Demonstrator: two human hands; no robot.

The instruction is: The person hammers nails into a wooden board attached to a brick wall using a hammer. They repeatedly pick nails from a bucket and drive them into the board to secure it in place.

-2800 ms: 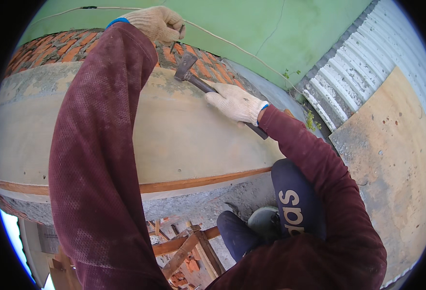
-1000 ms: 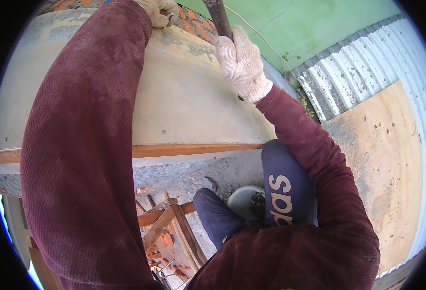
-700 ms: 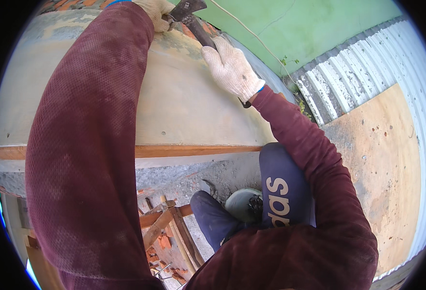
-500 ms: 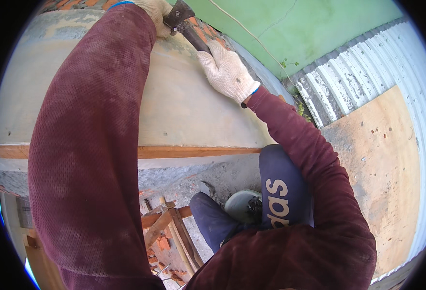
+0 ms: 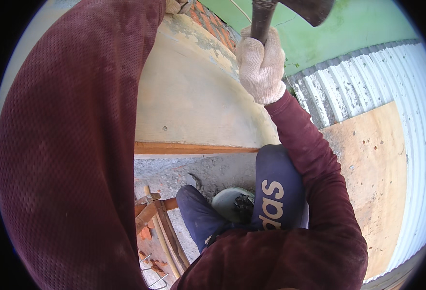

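Observation:
My right hand, in a cream knitted glove, is wrapped around the dark handle of a hatchet. The broad dark blade points up and to the right, against the green wall, partly cut off by the top edge. Only a small part of my gloved left hand shows at the top edge, by the far end of the pale panel. Something greyish lies against its fingers, too cut off to make out. Exposed orange brickwork begins just right of that hand.
A wooden strip edges the panel's near side. Below are a pale bucket with dark contents between my legs, timber framing and broken bricks. On the right, a plywood sheet lies on white corrugated roofing, near a green wall.
My right hand has lifted the hatchet up and right, away from my left hand, and its blade has turned rightward. My left hand has slipped mostly out of view at the top.

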